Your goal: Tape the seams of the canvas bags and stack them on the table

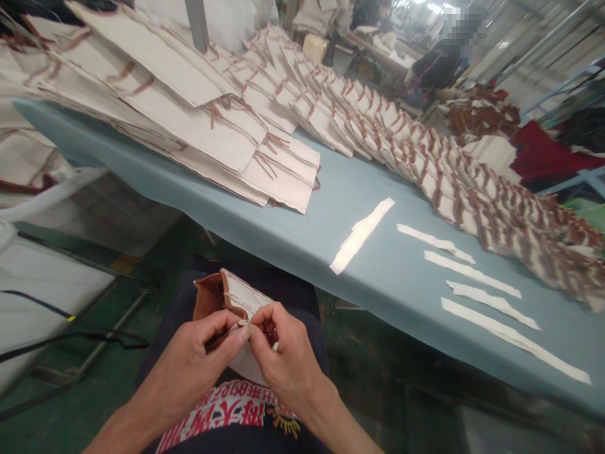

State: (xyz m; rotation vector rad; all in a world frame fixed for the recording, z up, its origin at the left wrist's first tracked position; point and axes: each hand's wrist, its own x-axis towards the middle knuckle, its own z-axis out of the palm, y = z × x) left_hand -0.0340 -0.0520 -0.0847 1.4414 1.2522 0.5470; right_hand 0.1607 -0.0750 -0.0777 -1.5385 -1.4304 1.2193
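Note:
Over my lap, my left hand (pixel 203 353) pinches the edge of a cream-and-brown sewn piece (pixel 255 296), thumb and fingers pressed together. My right hand (pixel 288 353) grips the same edge right beside it, the fingertips of both hands meeting. A brown flap (pixel 208 296) of the piece stands up at the upper left, and loose thread-like strands lie along its cream side. Whatever small part sits between the fingertips is too hidden to name. Below the hands hangs more cream cloth, partly covered by them.
Ahead runs a long blue-green table (pixel 302 239). Flat cream pieces with brown ties (pixel 198 126) lie stacked at its left. Overlapping rows of trimmed pieces (pixel 378 126) line its far side. Several white strips (pixel 472 274) lie at the right. A person (pixel 437 63) is in the background.

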